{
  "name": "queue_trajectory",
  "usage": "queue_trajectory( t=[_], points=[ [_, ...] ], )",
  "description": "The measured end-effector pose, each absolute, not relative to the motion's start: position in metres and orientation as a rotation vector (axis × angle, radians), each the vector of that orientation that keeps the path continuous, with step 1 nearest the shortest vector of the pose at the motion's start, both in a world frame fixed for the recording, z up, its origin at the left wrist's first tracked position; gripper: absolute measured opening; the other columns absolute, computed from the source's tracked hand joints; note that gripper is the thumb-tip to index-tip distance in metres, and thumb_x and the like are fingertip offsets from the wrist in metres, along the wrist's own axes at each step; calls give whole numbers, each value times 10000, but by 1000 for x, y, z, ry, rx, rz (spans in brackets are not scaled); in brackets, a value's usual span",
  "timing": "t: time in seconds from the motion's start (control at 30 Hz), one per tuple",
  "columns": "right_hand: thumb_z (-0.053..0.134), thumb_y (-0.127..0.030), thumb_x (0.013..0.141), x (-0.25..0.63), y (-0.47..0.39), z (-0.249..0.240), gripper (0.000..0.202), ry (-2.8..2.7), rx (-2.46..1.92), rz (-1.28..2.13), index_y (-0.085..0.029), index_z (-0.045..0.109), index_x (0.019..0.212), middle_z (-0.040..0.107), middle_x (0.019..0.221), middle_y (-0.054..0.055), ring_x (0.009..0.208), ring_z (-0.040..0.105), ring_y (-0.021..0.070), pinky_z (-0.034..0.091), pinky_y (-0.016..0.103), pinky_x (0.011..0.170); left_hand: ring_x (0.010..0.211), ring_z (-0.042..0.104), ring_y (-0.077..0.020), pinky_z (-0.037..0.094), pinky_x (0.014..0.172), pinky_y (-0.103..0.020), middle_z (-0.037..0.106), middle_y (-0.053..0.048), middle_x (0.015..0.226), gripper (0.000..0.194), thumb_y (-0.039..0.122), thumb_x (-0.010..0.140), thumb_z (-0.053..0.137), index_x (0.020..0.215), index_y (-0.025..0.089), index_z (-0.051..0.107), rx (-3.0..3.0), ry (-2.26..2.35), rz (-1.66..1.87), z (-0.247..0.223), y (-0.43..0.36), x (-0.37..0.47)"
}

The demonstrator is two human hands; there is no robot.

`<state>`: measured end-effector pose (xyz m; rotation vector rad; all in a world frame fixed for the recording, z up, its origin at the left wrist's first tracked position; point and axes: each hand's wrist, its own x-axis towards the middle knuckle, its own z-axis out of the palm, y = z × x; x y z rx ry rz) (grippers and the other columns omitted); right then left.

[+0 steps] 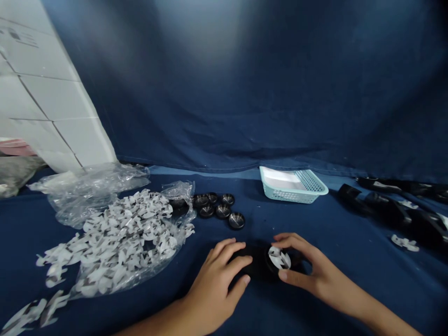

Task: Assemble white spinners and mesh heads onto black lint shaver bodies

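My right hand (311, 268) has its thumb and fingers around the rim of a black round part. A white plastic piece with curved fins (279, 257) sits at that part's end, facing me. Stretching left from there is a dark body (258, 263), hard to make out against the blue cloth. At the left end of the dark body is my left hand (222, 280), its fingers spread and apart. The fingertips lie close to the body; whether they touch it I cannot tell.
A heap of white plastic pieces (129, 242) lies on clear plastic bags (101, 186) at left. Several black round caps (237, 220) stand beyond my hands. A light-blue basket (294, 193) is at the back, black parts (402, 212) at right. A blue curtain (245, 93) hangs behind.
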<state>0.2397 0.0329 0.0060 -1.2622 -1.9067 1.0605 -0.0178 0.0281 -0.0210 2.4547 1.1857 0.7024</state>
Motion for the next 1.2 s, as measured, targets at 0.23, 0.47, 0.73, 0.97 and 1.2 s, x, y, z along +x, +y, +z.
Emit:
queue_trajectory(
  t=[0.23,0.47,0.73,0.97,1.2],
  points=[
    [667,-496,832,242,31,4,458,-2102,-1361,784,-313,566,1241,455,1384,76,1291,467,290,378,523,1096,1341,372,-291,419,1065,-542,493,-41,1403,336,205,923,532,1245,290,569,2480,1204,697,-23,27,-17],
    [483,-419,973,248,32,9,374,-2186,-1261,673,-387,468,1345,459,1426,25,1339,422,235,366,503,1119,1339,368,-291,413,1065,-547,492,-47,1393,344,190,918,532,1244,292,569,2476,1210,689,-25,26,-16],
    [425,-365,1005,250,36,6,303,-2381,-1204,574,-386,522,1291,591,1318,7,1218,542,232,374,574,1067,1389,292,-304,358,1103,-561,421,-39,1438,446,138,874,587,1283,302,516,2482,1149,599,-23,32,-18],
    [454,-422,985,248,38,1,330,-2212,-1293,648,-326,588,1271,601,1305,34,1231,536,238,413,491,1074,1257,426,-255,404,1055,-480,482,-42,1361,482,31,848,598,1253,288,539,2471,1140,632,-23,44,-19],
    [439,-454,987,247,43,-5,316,-1986,-1311,878,-288,631,1176,667,1157,21,1106,602,213,450,376,995,1120,520,-215,431,986,-400,616,-10,1195,324,115,888,635,1168,266,574,2360,1061,750,-17,41,-18]
  ],
)
